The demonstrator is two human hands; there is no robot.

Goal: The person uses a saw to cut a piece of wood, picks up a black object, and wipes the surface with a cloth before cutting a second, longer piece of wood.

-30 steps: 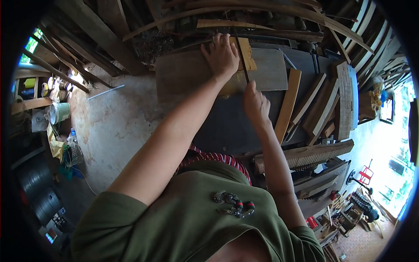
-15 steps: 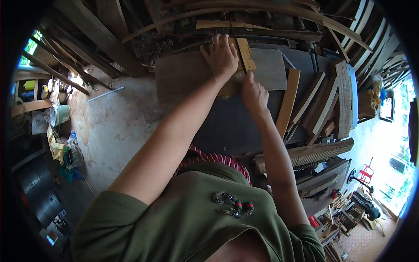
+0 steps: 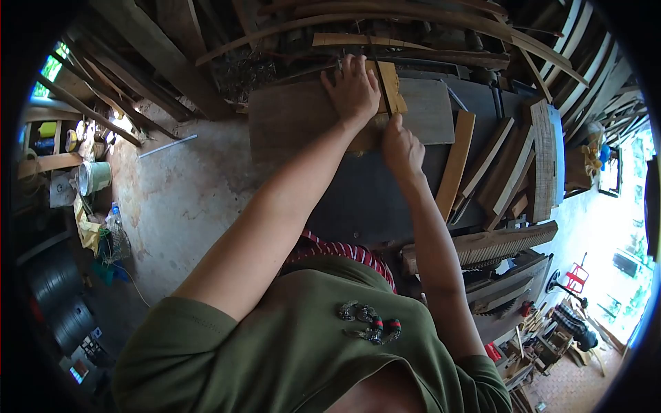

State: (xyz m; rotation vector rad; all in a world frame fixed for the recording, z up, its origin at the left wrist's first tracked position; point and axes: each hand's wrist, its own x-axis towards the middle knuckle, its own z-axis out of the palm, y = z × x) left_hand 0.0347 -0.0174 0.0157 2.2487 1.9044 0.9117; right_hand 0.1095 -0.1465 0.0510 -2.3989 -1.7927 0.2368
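Observation:
My left hand lies with spread fingers on a light wooden block, pressing it from above. In my right hand is the near end of a long, narrow dark tool, its fingers wrapped round the grip. The tool runs away from me across the block; whether it is a saw or a file I cannot make out. Under the block is a wide grey-brown board, resting on a dark worktop. My left palm hides part of the block.
Several wooden pieces lie on the right of the worktop. A toothed-looking wooden beam sits nearer me. Long curved timbers cross the far side. On the left floor are a thin pale rod and a bucket.
The view has shifted very slightly. Both hands stay in nearly the same place, left on the block and right on the dark tool.

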